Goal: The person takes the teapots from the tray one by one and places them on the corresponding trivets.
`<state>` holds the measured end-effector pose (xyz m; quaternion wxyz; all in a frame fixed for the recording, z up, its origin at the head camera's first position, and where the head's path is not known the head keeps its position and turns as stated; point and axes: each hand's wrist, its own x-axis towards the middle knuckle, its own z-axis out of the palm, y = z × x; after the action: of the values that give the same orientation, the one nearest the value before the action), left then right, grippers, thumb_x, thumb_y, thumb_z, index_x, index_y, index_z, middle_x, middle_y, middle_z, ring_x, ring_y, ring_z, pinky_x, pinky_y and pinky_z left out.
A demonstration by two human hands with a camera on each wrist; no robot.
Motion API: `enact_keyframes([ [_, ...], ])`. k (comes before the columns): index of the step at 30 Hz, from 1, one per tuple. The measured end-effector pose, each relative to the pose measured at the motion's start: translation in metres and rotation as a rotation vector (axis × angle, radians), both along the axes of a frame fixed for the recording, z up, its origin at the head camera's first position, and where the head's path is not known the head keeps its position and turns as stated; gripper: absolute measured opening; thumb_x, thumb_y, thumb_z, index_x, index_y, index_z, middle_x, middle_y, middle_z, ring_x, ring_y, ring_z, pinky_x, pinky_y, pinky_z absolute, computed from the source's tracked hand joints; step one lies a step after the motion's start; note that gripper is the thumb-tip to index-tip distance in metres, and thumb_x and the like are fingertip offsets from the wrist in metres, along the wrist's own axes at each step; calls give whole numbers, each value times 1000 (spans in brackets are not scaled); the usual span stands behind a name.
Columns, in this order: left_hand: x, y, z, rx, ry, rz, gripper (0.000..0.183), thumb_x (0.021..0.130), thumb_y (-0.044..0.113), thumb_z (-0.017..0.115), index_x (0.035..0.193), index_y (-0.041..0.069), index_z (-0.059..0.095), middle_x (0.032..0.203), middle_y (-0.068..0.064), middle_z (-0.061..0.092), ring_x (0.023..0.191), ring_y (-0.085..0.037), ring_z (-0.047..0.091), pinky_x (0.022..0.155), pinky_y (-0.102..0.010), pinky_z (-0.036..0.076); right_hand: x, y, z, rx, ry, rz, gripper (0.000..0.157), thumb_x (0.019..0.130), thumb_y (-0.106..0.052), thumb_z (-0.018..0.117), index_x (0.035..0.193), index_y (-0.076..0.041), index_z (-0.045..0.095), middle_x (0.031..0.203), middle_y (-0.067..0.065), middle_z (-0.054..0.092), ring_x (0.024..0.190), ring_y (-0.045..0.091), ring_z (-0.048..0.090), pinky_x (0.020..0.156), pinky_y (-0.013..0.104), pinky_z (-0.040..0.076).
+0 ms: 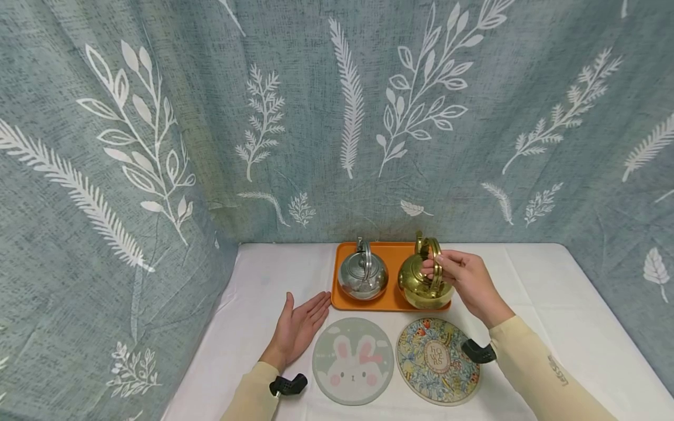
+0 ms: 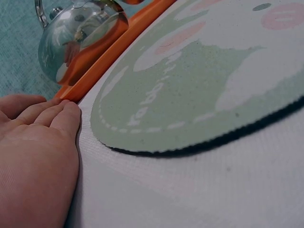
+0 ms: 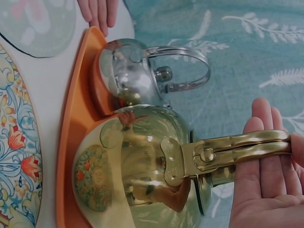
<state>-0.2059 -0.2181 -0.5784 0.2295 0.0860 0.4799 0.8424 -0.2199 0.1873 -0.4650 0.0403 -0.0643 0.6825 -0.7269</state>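
Observation:
My right hand holds the arched handle of a shiny gold kettle, its fingers passing under the handle. This kettle is over the right half of an orange tray; whether its base touches the tray I cannot tell. On the tray's left half stands a silver kettle with its handle upright. My left hand lies palm up on the white cloth, fingers straight. Its fingertips touch the tray's left front corner, as the left wrist view also has it.
In front of the tray lie two round mats: a pale green one with a rabbit and a floral one. A white cloth covers the table. Behind and at the sides hangs a blue-green curtain with white leaves.

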Motion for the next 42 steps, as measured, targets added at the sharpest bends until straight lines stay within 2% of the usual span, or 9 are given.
enact_keyframes([
  [14, 0, 0, 0, 9, -16, 9, 108, 107, 78, 16, 170, -9, 5, 180, -21, 6, 166, -32, 9, 133, -36, 16, 6, 0, 0, 11, 10, -12, 46, 116, -14, 55, 141, 24, 52, 118, 23, 77, 101, 16, 79, 97, 30, 62],
  [23, 1, 1, 0, 3, -18, 20, 108, 107, 79, 16, 170, -8, 6, 180, -21, 7, 166, -32, 10, 133, -35, 17, 12, -1, 3, -6, 13, -6, 45, 116, -13, 54, 141, 25, 52, 116, 22, 78, 101, 15, 79, 99, 30, 61],
  [42, 2, 0, 1, 36, -36, 9, 107, 107, 78, 17, 170, -8, 6, 180, -21, 6, 166, -31, 8, 133, -36, 16, 32, 6, 6, 14, 16, -34, 45, 116, -14, 54, 137, 26, 54, 110, 14, 80, 99, 15, 79, 99, 29, 61],
])
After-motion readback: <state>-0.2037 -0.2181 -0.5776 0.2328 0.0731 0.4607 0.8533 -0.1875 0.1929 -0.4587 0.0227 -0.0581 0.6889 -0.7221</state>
